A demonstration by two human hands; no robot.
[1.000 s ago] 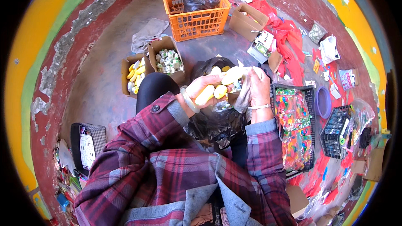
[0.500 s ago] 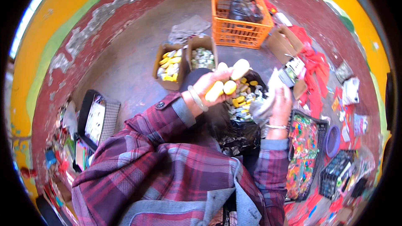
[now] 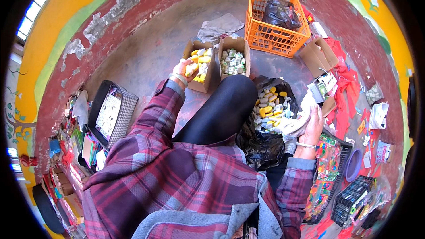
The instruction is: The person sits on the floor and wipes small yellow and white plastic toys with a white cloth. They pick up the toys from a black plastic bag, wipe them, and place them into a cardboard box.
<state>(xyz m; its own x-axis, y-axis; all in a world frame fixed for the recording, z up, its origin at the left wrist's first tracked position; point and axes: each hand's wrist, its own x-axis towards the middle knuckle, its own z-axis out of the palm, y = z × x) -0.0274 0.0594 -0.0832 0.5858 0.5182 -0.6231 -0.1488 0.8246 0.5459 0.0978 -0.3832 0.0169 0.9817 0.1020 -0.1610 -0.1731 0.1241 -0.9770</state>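
A painted wall (image 3: pixel 89 0), curved by the lens, is yellow above and dark red below, with a green band (image 3: pixel 44 79) between. Flaking paint exposes grey patches (image 3: pixel 94 28). The floor (image 3: pixel 152 59) is scuffed grey. Upper left, a barred window (image 3: pixel 39 5) glows brightly; lower down, perhaps another, cut off.

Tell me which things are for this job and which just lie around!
Seems in use: yellow pieces in the left hand, cardboard box with similar pieces, open black bag, pale cloth at the right hand.

Probably lying about: orange crate, purple tub, checked box.
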